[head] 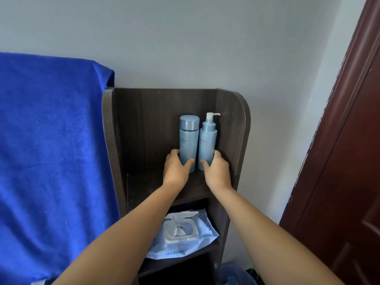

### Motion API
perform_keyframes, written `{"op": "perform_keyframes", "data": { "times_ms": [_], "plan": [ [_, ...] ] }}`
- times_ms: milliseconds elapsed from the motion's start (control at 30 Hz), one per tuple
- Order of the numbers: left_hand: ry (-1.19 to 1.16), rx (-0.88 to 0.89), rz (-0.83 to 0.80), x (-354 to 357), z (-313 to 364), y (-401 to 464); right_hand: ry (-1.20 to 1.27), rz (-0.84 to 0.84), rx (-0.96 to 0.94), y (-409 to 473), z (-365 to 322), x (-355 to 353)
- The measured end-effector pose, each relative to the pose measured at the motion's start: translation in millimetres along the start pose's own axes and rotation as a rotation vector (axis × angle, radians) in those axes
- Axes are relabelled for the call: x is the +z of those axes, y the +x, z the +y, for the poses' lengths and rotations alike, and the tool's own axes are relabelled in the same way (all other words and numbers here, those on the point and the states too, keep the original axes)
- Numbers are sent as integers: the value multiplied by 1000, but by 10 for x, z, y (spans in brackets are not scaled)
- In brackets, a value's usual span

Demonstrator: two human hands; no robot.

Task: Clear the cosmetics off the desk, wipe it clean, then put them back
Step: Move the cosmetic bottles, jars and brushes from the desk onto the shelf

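We've got left hand [176,169] gripping the capped bottle [188,140], right hand [216,169] gripping the pump bottle [207,142]; both upright, side by side on the shelf [148,186].

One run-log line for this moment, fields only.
left hand: grips capped bottle | right hand: grips pump bottle | bottles: upright on top shelf | wipes pack: shelf below

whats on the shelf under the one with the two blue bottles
A wet wipes pack lies flat there, its white flip lid facing up. The left forearm covers its left edge, and the back of that shelf is in shadow, so anything deeper in cannot be seen.
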State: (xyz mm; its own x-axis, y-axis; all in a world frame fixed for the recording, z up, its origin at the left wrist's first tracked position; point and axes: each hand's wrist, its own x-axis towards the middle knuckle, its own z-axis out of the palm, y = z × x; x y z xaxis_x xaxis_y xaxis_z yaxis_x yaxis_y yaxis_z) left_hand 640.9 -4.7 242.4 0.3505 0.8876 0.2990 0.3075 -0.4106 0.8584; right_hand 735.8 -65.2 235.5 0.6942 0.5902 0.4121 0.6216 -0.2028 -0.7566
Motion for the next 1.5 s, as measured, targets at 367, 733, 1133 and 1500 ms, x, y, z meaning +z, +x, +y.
{"op": "perform_keyframes", "data": {
  "times_ms": [367,733,1133,1500],
  "plan": [
    [30,237,124,-256,-43,-505,133,-15,-222,-551,100,-239],
    [223,29,141,-921,-1575,-2290,210,-497,-438,-2145,604,598],
    [242,-483,141,-1562,-2957,-2608,-22,-768,-98,-3167,615,1918],
    [273,-427,-14,-1541,-3212,-2398,-135,-627,-116,-3261,692,2175]
  ]
}}
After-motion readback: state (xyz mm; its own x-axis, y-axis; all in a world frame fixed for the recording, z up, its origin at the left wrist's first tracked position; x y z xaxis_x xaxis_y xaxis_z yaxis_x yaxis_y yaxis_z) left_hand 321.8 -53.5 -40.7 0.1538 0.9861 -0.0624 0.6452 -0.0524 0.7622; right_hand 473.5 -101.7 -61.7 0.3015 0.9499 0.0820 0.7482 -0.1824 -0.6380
